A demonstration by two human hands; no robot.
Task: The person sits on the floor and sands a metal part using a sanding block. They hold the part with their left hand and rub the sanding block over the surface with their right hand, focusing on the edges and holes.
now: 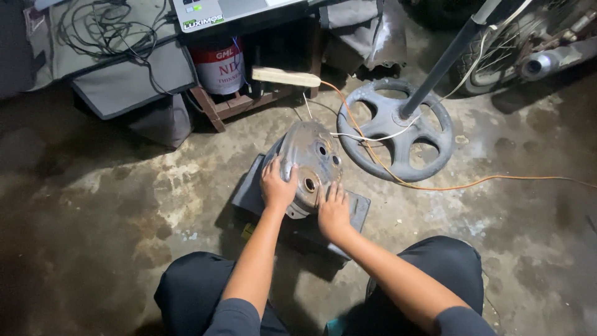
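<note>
One rusty metal cover [309, 163], dome-shaped, sits in the middle of the shot, dull grey-brown with worn, shiny patches. I count three round holes showing on its face, plus a bigger orange-rimmed one lower down. It rests tilted on a dark flat slab [357, 208] lying on the stained concrete floor [93, 205], right in front of the person's knees.

Both hands are on it. Left hand [277, 186] lies flat on the left side of the dome, fingers spread and draped over the curve, not gripping anything. Right hand [334, 208] presses along the lower right edge, fingers straight and close together, also not closed around anything.

Just beside the cover on the right there's one grey wheel-shaped stand base [398, 127] with a dark pole [444, 59] rising from its hub. One orange cord [472, 185] and one white cord [373, 135] run across it.

Further back: one white-and-red paint can [220, 65] standing in a wooden frame [239, 102]; can't tell what's inside. One pale wood block [286, 76] sits next to it. Motorbike wheel [497, 46] at top right.
</note>
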